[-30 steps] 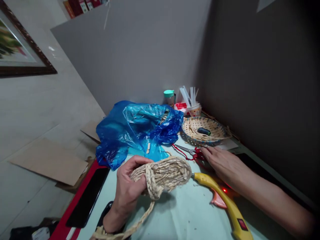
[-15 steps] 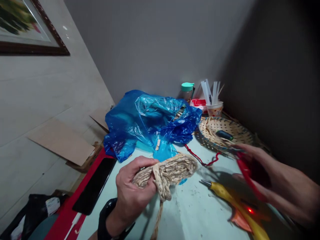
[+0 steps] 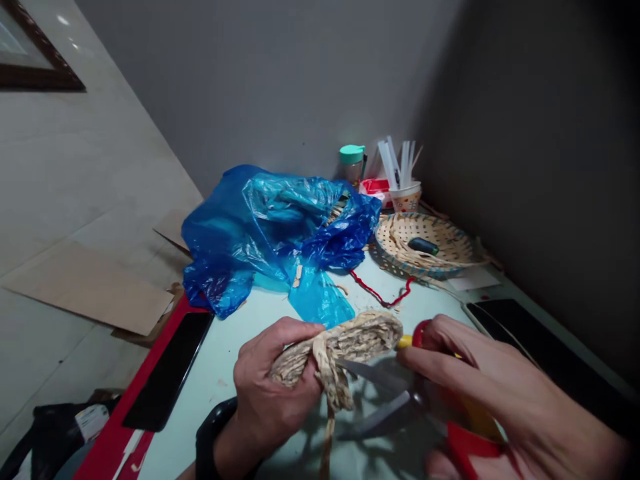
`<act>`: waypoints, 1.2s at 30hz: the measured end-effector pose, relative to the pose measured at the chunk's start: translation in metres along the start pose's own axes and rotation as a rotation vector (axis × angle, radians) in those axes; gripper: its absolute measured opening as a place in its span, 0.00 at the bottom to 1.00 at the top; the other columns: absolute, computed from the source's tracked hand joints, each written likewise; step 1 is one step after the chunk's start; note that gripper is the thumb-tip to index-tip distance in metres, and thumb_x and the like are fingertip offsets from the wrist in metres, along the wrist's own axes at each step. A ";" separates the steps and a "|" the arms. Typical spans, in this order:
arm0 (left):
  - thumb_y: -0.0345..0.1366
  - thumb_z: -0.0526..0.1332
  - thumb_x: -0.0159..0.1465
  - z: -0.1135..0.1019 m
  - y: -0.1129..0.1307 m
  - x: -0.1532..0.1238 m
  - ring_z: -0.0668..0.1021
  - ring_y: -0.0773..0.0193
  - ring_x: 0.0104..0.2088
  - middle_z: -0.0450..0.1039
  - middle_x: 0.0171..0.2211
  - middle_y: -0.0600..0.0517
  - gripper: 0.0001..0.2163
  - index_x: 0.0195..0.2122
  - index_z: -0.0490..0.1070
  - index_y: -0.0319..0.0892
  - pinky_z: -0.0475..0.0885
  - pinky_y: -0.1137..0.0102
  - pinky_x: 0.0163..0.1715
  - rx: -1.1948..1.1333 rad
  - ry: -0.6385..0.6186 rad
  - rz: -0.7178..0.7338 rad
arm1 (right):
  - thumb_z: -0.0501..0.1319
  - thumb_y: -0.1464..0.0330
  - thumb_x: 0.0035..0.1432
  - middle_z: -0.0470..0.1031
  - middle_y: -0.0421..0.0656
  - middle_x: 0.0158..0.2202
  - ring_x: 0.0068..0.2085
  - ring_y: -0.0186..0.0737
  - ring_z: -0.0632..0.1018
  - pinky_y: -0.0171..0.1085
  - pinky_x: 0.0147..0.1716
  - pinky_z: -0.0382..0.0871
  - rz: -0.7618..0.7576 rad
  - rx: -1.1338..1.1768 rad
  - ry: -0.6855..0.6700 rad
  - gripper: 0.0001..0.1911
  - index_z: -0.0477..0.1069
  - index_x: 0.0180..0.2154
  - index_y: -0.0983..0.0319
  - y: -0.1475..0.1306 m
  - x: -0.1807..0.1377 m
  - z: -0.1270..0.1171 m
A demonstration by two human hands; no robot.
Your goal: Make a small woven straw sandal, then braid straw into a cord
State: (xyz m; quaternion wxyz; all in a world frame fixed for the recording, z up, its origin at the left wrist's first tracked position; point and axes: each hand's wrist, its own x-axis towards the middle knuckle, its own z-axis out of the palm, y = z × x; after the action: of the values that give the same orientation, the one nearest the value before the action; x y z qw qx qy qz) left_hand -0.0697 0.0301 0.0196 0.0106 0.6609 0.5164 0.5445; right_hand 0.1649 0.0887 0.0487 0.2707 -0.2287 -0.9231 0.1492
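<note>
A braided straw-coloured cord bundle [image 3: 367, 340], folded flat with a short strip crossing its middle, is pinched in my left hand [image 3: 280, 377]. A loose cord end [image 3: 328, 437] hangs below it. My right hand [image 3: 495, 387] grips red-handled scissors [image 3: 417, 399] with the blades spread apart. The upper blade tip lies against or very near the crossing strip; the lower blade is below, beside the hanging end. Behind my right hand, a bit of a yellow tool [image 3: 405, 341] shows, mostly hidden.
A blue plastic bag [image 3: 270, 233] lies behind the bundle. At the back right are a woven basket [image 3: 453, 233] with a dark spool [image 3: 423, 246], a paper cup [image 3: 406, 199] of translucent sticks, and a green-lidded jar [image 3: 352, 155]. Red yarn [image 3: 375, 293] and a black phone [image 3: 170, 373] lie nearby.
My right hand has brought the scissors leftward from the right side to the bundle, their blades now apart. My left hand still holds the bundle. The view has shifted slightly right.
</note>
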 end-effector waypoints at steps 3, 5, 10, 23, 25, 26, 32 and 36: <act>0.25 0.61 0.53 0.004 0.002 -0.003 0.80 0.67 0.30 0.78 0.31 0.55 0.12 0.38 0.73 0.44 0.75 0.76 0.30 -0.010 -0.030 -0.033 | 0.63 0.69 0.53 0.66 0.43 0.33 0.31 0.39 0.69 0.35 0.27 0.64 0.009 0.014 -0.113 0.19 0.66 0.47 0.59 0.004 -0.003 0.004; 0.25 0.61 0.54 0.006 0.003 -0.004 0.80 0.65 0.30 0.78 0.31 0.54 0.12 0.38 0.74 0.44 0.75 0.75 0.28 -0.017 -0.036 -0.056 | 0.62 0.72 0.52 0.65 0.43 0.33 0.31 0.39 0.68 0.36 0.26 0.61 -0.012 0.002 -0.108 0.21 0.64 0.49 0.60 0.009 -0.007 0.007; 0.27 0.63 0.55 0.007 0.002 -0.007 0.79 0.66 0.30 0.78 0.31 0.54 0.11 0.38 0.73 0.44 0.75 0.76 0.29 -0.009 -0.026 -0.064 | 0.61 0.73 0.51 0.63 0.43 0.34 0.31 0.40 0.66 0.37 0.27 0.58 -0.017 -0.023 -0.092 0.23 0.62 0.50 0.60 0.016 -0.014 0.009; 0.25 0.66 0.51 0.011 0.000 -0.014 0.79 0.64 0.31 0.78 0.32 0.53 0.15 0.40 0.73 0.44 0.74 0.74 0.29 -0.113 -0.071 -0.085 | 0.55 0.74 0.54 0.67 0.43 0.32 0.31 0.39 0.67 0.37 0.27 0.59 -0.133 -0.028 -0.064 0.15 0.61 0.45 0.63 0.010 -0.011 0.013; 0.25 0.66 0.50 0.011 0.000 -0.014 0.79 0.63 0.31 0.78 0.33 0.52 0.16 0.40 0.73 0.43 0.74 0.73 0.29 -0.108 -0.078 -0.092 | 0.55 0.73 0.56 0.67 0.42 0.31 0.31 0.39 0.67 0.36 0.27 0.59 -0.133 -0.013 -0.067 0.14 0.61 0.46 0.64 0.010 -0.011 0.013; 0.25 0.66 0.49 0.011 0.000 -0.015 0.79 0.62 0.31 0.78 0.33 0.52 0.17 0.40 0.73 0.43 0.74 0.72 0.29 -0.103 -0.081 -0.100 | 0.55 0.73 0.57 0.67 0.42 0.31 0.31 0.39 0.67 0.36 0.27 0.59 -0.133 -0.003 -0.072 0.14 0.61 0.46 0.64 0.010 -0.011 0.012; 0.22 0.65 0.47 0.012 0.000 -0.016 0.78 0.66 0.28 0.78 0.32 0.53 0.19 0.40 0.73 0.43 0.73 0.74 0.26 -0.117 -0.099 -0.102 | 0.58 0.73 0.56 0.67 0.41 0.30 0.30 0.39 0.68 0.37 0.26 0.58 -0.092 0.005 -0.109 0.13 0.62 0.44 0.62 0.010 -0.013 0.009; 0.22 0.64 0.49 0.011 0.000 -0.015 0.79 0.64 0.31 0.78 0.33 0.53 0.17 0.40 0.73 0.43 0.74 0.73 0.29 -0.071 -0.099 -0.099 | 0.59 0.72 0.57 0.69 0.42 0.32 0.31 0.39 0.70 0.37 0.27 0.60 -0.082 0.000 -0.134 0.15 0.62 0.47 0.62 0.012 -0.014 0.007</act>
State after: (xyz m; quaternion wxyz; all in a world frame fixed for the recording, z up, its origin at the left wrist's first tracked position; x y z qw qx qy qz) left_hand -0.0598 0.0263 0.0042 0.0864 0.6600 0.5275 0.5278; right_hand 0.1756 0.0903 0.0318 0.2142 -0.1804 -0.9477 0.1528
